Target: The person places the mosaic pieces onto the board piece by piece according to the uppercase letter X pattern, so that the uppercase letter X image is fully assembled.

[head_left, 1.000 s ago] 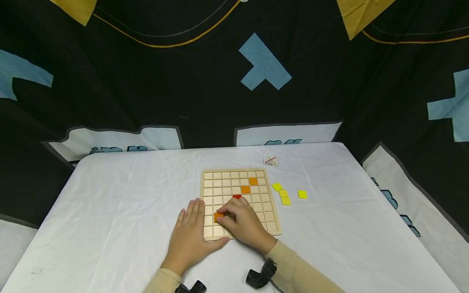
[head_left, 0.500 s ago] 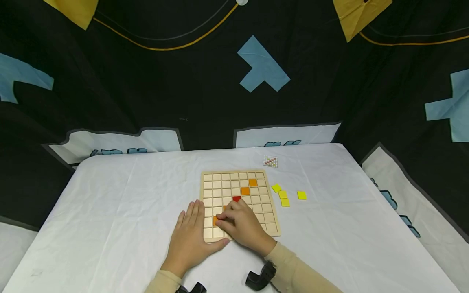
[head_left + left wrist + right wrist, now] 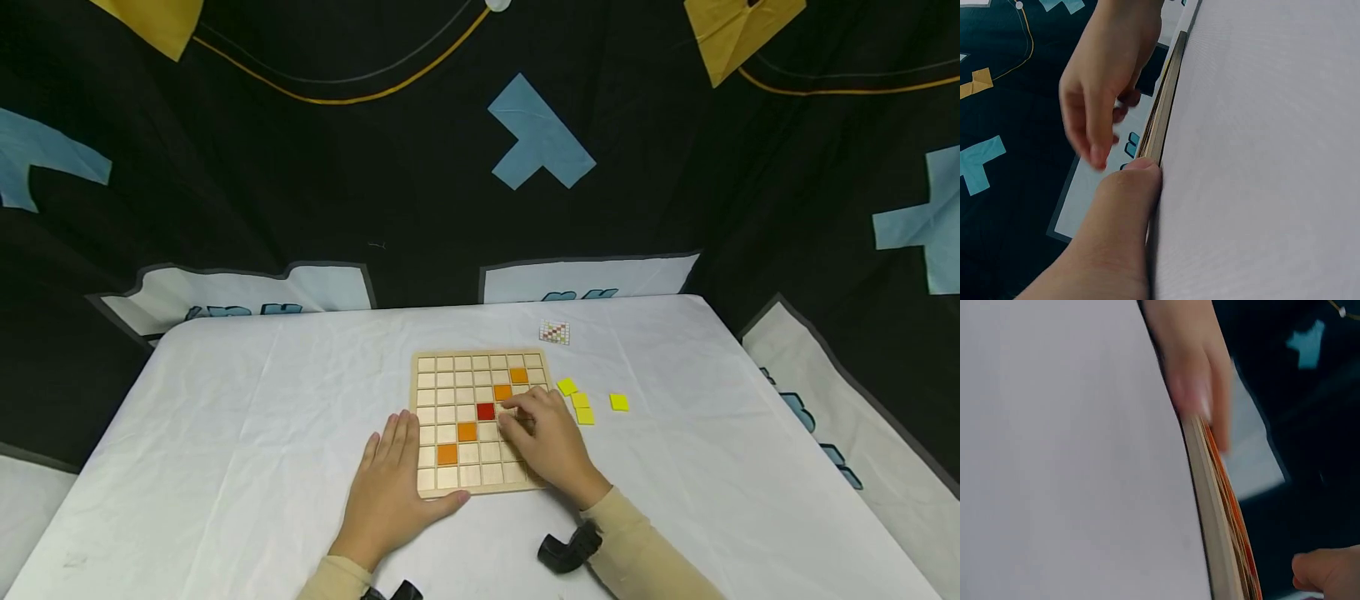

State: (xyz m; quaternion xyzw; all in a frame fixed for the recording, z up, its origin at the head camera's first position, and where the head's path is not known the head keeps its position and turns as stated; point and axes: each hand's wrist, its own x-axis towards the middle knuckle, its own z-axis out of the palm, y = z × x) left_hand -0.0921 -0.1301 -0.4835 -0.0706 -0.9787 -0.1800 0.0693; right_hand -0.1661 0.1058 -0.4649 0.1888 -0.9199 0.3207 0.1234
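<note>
A square wooden grid board (image 3: pixel 480 476) lies on the table in the head view. Several orange tiles and one red tile (image 3: pixel 485 412) form a diagonal across it; the lower-left orange tile (image 3: pixel 447 454) is fully visible. My left hand (image 3: pixel 392 483) lies along the board's left side, fingers straight, with the thumb at the near edge. Over the board's right half is my right hand (image 3: pixel 551 442), its fingers loosely bent and no tile visible between them. In the left wrist view this right hand (image 3: pixel 1107 75) appears above the board's edge (image 3: pixel 1163 106).
Several yellow tiles (image 3: pixel 584 416) lie just right of the board, with one yellow tile (image 3: pixel 618 402) farther out. A small card with a coloured grid pattern (image 3: pixel 554 332) sits beyond the board's far right corner. A dark curtain (image 3: pixel 420 192) hangs behind the white-covered table (image 3: pixel 225 417).
My right hand has let go of the lower-left orange tile, which stays in its cell, and has moved right and away across the board. My left hand has stayed put.
</note>
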